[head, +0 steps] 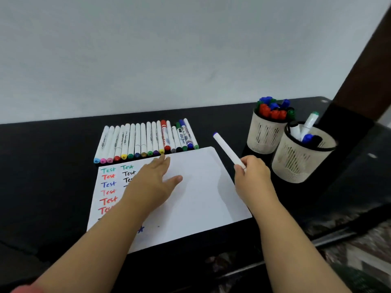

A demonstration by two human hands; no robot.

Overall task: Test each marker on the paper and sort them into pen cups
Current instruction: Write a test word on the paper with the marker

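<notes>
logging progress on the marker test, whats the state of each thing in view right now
left hand: open, flat on the paper
right hand: grips the white marker
white marker: capped, blue end up, off the paper
paper: "Test" written down its left side, the rest blank
row of markers: capped, lying side by side
rear cup: packed with markers
front cup: a few markers

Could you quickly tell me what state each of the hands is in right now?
Left hand: open, fingers straight, over the paper.
Right hand: holding a white marker.
</notes>
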